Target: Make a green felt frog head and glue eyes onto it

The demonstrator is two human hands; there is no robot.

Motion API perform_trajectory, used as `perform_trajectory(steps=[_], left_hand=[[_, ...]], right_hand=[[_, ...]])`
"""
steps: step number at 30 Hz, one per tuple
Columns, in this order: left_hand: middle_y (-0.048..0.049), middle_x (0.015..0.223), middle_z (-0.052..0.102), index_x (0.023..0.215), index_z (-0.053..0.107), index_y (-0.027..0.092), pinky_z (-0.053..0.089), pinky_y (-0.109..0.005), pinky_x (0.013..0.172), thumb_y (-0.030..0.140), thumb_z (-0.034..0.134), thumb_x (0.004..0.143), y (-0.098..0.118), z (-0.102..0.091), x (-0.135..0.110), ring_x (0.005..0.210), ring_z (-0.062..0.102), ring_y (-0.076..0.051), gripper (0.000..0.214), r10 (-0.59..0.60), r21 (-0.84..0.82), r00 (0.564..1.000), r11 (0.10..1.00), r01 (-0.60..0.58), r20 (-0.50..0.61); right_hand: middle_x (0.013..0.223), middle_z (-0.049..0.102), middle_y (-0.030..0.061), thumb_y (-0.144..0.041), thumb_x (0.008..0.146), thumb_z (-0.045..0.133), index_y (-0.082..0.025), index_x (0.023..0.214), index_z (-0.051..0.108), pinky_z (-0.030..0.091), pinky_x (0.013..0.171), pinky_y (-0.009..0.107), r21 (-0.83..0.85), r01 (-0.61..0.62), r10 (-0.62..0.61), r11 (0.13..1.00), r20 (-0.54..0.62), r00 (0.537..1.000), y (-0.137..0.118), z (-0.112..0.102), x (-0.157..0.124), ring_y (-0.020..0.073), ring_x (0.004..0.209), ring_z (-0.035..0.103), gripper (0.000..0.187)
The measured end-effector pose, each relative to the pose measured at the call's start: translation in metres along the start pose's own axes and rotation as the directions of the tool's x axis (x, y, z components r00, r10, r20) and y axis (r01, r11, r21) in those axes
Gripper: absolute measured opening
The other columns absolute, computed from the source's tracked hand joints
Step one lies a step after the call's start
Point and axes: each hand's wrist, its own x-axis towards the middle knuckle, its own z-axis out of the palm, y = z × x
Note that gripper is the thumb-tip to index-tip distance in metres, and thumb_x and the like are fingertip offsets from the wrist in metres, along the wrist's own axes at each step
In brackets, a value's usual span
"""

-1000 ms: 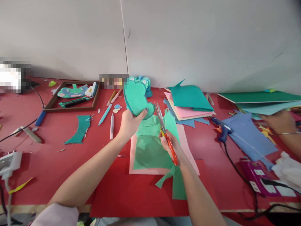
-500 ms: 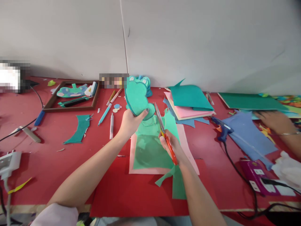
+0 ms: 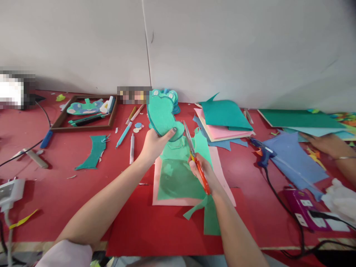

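A green felt cutout (image 3: 161, 113), shaped like a frog's head with a darker outline, is pinched between the thumb and fingers of my left hand (image 3: 160, 144). My right hand (image 3: 202, 167) is wrapped around red-handled scissors (image 3: 200, 173). Their blades point up and away, close to the cutout's lower right lobe; whether they touch it I cannot tell. Below both hands lie green felt sheets (image 3: 178, 181) with cut edges, on top of a pink sheet (image 3: 224, 185). Blue layered pieces (image 3: 177, 107) stand partly hidden behind the cutout.
A brown frame (image 3: 83, 128) at the left holds a decorated frog face and pens. Stacked felt (image 3: 222, 115), a blue glue gun (image 3: 265, 152) with its cord and a purple box (image 3: 296, 207) lie to the right. Another person's hand (image 3: 324, 144) rests by a green sheet at far right.
My hands, the cutout and the scissors stay almost where they were. At far right, the other person's hand and the light sheet near it have shifted slightly.
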Motion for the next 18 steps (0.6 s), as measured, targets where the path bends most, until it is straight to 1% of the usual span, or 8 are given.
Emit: perform_trajectory(steps=[5,8,11,18], left_hand=[[-0.0085,0.090,0.070,0.085,0.067,0.013,0.053,-0.033,0.076,0.039,0.065,0.069,-0.0027,0.0004,0.0002,0.085,0.065,-0.023,0.030,-0.013,-0.005,1.000,1.000,0.013,-0.014],[-0.0079,0.092,0.070,0.086,0.067,0.014,0.053,-0.033,0.078,0.037,0.065,0.069,-0.0039,0.0010,0.0004,0.086,0.065,-0.022,0.028,0.004,0.010,1.000,1.000,-0.004,-0.024],[-0.0073,0.093,0.070,0.086,0.066,0.015,0.052,-0.032,0.079,0.035,0.065,0.070,-0.0038,0.0021,0.0000,0.086,0.065,-0.021,0.026,0.017,0.014,1.000,1.000,-0.017,-0.017],[-0.0073,0.091,0.070,0.085,0.066,0.014,0.052,-0.031,0.076,0.035,0.063,0.071,-0.0039,0.0051,-0.0030,0.085,0.065,-0.022,0.026,-0.012,0.072,1.000,0.997,0.013,-0.005]], right_hand=[[0.060,0.044,-0.0042,-0.059,0.076,0.048,-0.020,0.075,0.046,0.035,0.050,0.023,0.021,-0.029,0.028,0.999,0.012,1.000,-0.0001,-0.0005,-0.0005,0.0095,0.052,0.042,0.039],[0.058,0.040,-0.0054,-0.060,0.075,0.048,-0.020,0.075,0.044,0.031,0.045,0.021,0.063,-0.053,0.052,0.997,0.026,0.998,-0.0003,0.0002,-0.0009,0.0081,0.048,0.038,0.040],[0.053,0.036,-0.0068,-0.060,0.075,0.048,-0.021,0.073,0.042,0.028,0.042,0.021,0.063,-0.060,0.059,0.996,0.023,0.998,0.0015,0.0010,-0.0007,0.0073,0.045,0.034,0.040],[0.047,0.032,-0.0086,-0.063,0.075,0.048,-0.022,0.069,0.039,0.023,0.040,0.021,0.069,-0.070,0.069,0.995,0.015,0.997,0.0040,0.0017,-0.0001,0.0068,0.040,0.031,0.042]])
